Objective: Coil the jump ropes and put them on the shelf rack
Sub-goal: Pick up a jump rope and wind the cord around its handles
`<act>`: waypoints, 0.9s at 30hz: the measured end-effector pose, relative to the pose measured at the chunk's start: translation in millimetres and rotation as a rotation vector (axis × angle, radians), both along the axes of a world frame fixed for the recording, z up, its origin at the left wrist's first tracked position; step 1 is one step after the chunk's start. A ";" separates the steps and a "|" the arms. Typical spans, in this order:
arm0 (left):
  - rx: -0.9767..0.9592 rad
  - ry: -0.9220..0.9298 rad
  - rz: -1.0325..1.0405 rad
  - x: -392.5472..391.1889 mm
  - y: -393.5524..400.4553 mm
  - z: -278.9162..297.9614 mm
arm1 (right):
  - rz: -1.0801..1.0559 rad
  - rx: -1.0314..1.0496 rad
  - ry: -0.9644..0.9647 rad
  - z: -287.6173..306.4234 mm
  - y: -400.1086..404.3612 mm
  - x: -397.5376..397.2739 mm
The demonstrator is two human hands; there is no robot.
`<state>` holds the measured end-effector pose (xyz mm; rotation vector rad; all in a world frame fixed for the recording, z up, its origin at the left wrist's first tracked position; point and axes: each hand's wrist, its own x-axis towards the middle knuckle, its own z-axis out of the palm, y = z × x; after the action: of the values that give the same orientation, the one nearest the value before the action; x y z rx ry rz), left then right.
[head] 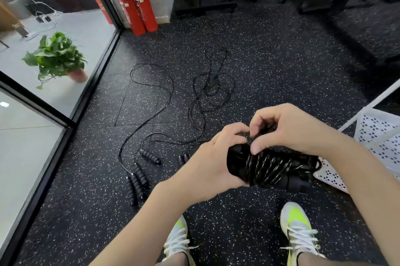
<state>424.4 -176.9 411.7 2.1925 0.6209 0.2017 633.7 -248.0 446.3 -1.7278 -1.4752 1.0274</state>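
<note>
A black jump rope bundle (270, 168) is wound in tight turns around its handles, held in front of me over the floor. My left hand (207, 164) grips the bundle's left end. My right hand (287, 129) pinches the cord at the top of the coil between thumb and fingers. Loose black jump ropes (207, 90) lie tangled on the speckled floor ahead, and several ribbed handles (136, 181) rest at the lower left. The white perforated shelf rack (378, 135) stands at the right edge, just behind the bundle.
Two red fire extinguishers (136, 3) stand against the wall at the back. A glass partition with a black frame (95, 75) runs along the left, a potted plant (58, 57) behind it. Gym equipment bases (216, 5) sit at the back. My shoes (298, 229) are below.
</note>
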 end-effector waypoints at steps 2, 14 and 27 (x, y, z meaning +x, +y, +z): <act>-0.018 -0.045 0.001 -0.4 -3.9 6.2 | 0.037 -0.015 0.143 -7.7 0.0 4.6; 0.134 -0.238 0.281 -7.7 0.8 9.3 | -0.079 -0.129 -0.044 -81.0 -11.2 -14.4; 0.119 -0.114 0.432 3.1 13.3 -5.1 | -0.172 -0.151 -0.037 -69.0 1.9 -63.5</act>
<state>427.5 -163.6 406.6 2.1155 1.0345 0.5974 570.2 -246.1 377.4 -1.9516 -1.2729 1.0425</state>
